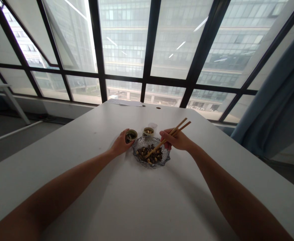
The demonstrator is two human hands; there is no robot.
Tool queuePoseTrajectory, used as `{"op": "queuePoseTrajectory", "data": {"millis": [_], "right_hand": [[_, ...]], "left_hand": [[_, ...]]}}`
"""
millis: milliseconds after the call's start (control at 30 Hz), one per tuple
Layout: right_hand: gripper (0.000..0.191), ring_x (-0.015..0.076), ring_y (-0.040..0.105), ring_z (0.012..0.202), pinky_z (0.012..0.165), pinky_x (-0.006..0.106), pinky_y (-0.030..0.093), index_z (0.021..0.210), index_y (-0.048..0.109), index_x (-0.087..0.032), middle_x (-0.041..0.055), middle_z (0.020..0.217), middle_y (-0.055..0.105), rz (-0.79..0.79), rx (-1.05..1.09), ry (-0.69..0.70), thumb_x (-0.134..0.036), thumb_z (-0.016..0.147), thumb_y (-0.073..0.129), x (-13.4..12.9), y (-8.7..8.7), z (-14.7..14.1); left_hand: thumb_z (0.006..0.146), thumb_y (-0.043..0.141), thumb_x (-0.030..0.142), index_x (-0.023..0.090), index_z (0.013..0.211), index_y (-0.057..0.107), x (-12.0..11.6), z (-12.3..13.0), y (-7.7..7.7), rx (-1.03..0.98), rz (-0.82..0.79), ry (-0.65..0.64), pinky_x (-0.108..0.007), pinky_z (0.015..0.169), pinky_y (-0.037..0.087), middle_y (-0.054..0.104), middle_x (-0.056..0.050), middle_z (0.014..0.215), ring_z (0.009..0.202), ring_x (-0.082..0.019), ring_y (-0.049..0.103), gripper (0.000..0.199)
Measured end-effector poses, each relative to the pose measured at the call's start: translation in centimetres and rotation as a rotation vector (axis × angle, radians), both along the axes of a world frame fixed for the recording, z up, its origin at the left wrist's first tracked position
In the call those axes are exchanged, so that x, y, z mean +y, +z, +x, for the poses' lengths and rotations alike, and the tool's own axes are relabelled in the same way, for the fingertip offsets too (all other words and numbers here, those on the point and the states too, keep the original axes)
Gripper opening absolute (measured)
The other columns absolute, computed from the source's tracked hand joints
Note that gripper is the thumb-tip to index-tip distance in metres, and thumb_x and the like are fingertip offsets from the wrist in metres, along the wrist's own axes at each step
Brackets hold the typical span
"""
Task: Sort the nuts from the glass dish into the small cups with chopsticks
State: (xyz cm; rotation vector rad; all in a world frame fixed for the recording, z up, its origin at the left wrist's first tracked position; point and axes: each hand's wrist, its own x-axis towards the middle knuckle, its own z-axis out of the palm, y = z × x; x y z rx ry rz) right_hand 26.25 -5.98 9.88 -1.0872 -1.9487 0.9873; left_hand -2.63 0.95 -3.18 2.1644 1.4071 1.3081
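Observation:
My left hand (121,144) is wrapped round a small greenish cup (131,131) with dark bits inside, at the left rim of a glass bowl (165,157). In my right hand (173,139) is a pair of chopsticks (170,134), held slantwise. Their tips reach down into the dark seeds (150,152) and paler nuts in the bowl; whether they pinch a piece is too small to tell. Just behind the bowl stands a second small cup (149,131) with pale nuts in it.
A clear plastic piece (153,126) lies behind the second cup. White paper (126,102) rests at the far edge of the white table (141,201). Windows with dark frames rise beyond, and a blue curtain (269,100) hangs at the right.

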Motion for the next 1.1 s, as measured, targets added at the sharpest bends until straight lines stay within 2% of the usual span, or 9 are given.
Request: {"op": "queuePoseTrajectory", "data": {"millis": [100, 200, 300, 400, 633, 800, 933, 1000, 1100], "right_hand": [[0.066, 0.0116, 0.053, 0.033, 0.033, 0.022, 0.042, 0.062, 0.067, -0.015, 0.0038, 0.044, 0.062, 0.033, 0.156, -0.101, -0.08, 0.072, 0.067, 0.7, 0.3, 0.6], [0.062, 0.0092, 0.047, 0.031, 0.03, 0.02, 0.037, 0.059, 0.064, -0.016, 0.0017, 0.04, 0.056, 0.074, 0.479, -0.284, -0.076, 0.073, 0.071, 1.9, 0.6, 1.7], [0.058, 0.0076, 0.044, 0.032, 0.03, 0.018, 0.036, 0.057, 0.058, -0.017, -0.0013, 0.037, 0.05, 0.0, 0.725, -0.418, -0.068, 0.082, 0.07, 3.2, 0.9, 3.1], [0.053, 0.0083, 0.047, 0.035, 0.03, 0.017, 0.038, 0.06, 0.056, -0.017, -0.0018, 0.04, 0.05, -0.058, 0.796, -0.487, -0.06, 0.088, 0.069, 4.0, 0.7, 4.2], [0.052, 0.0093, 0.05, 0.034, 0.03, 0.017, 0.039, 0.063, 0.058, -0.017, -0.0005, 0.041, 0.053, 0.055, 0.765, -0.647, -0.059, 0.092, 0.064, 5.1, -0.4, 5.6], [0.057, 0.0102, 0.053, 0.033, 0.034, 0.021, 0.043, 0.067, 0.062, -0.016, 0.0016, 0.045, 0.061, 0.324, 0.657, -0.725, -0.069, 0.086, 0.062, 5.2, -1.8, 5.2], [0.059, 0.012, 0.058, 0.041, 0.04, 0.023, 0.047, 0.074, 0.062, -0.017, 0.0009, 0.052, 0.064, 0.55, 0.62, -0.777, -0.075, 0.086, 0.055, 5.1, -3.7, 3.6], [0.06, 0.0135, 0.062, 0.046, 0.045, 0.025, 0.049, 0.077, 0.062, -0.018, 0.0019, 0.057, 0.067, 0.557, 0.56, -0.736, -0.076, 0.086, 0.054, 5.3, -4.7, 3.0], [0.061, 0.0158, 0.065, 0.054, 0.052, 0.028, 0.052, 0.075, 0.063, -0.019, 0.0042, 0.063, 0.07, 0.448, 0.387, -0.55, -0.079, 0.08, 0.059, 5.7, -5.9, 2.7]], "left_hand": [[0.08, 0.071, 0.034, 0.015, 0.141, 0.045, 0.0, 0.0, -0.1, -0.008, -0.001, -0.001, -0.049, 0.115, 0.043, 0.058, -0.018, 0.142, 0.132, -0.03, 0.056, 0.069], [0.08, 0.072, 0.034, 0.015, 0.141, 0.046, 0.0, 0.0, 0.0, -0.016, 0.003, 0.001, -0.048, 0.115, 0.043, 0.058, -0.018, 0.142, 0.132, -0.03, 0.057, 0.069], [0.08, 0.072, 0.036, 0.015, 0.14, 0.046, 0.0, 0.1, 0.0, -0.014, 0.008, 0.004, -0.049, 0.116, 0.042, 0.058, -0.018, 0.141, 0.131, -0.03, 0.057, 0.069], [0.08, 0.071, 0.035, 0.016, 0.14, 0.046, 0.2, 0.0, -0.1, -0.01, 0.014, 0.004, -0.049, 0.116, 0.042, 0.058, -0.018, 0.141, 0.131, -0.03, 0.056, 0.068], [0.08, 0.071, 0.035, 0.014, 0.14, 0.046, 0.5, -0.1, -0.5, -0.015, 0.02, -0.005, -0.048, 0.114, 0.045, 0.059, -0.018, 0.139, 0.129, -0.03, 0.058, 0.069], [0.079, 0.072, 0.034, 0.016, 0.14, 0.046, 0.4, -0.1, -0.5, -0.014, 0.026, 0.002, -0.049, 0.115, 0.043, 0.058, -0.018, 0.141, 0.131, -0.03, 0.057, 0.068], [0.08, 0.071, 0.034, 0.017, 0.14, 0.046, 0.4, -0.1, -0.5, -0.016, 0.029, -0.002, -0.049, 0.113, 0.045, 0.059, -0.017, 0.139, 0.128, -0.029, 0.058, 0.067], [0.08, 0.071, 0.034, 0.017, 0.14, 0.046, 0.4, -0.1, -0.5, -0.017, 0.035, 0.003, -0.049, 0.112, 0.045, 0.06, -0.017, 0.138, 0.127, -0.029, 0.059, 0.067], [0.08, 0.071, 0.034, 0.017, 0.14, 0.046, 0.4, -0.1, -0.5, -0.012, 0.041, 0.013, -0.049, 0.112, 0.045, 0.06, -0.017, 0.138, 0.127, -0.029, 0.059, 0.067]]}}
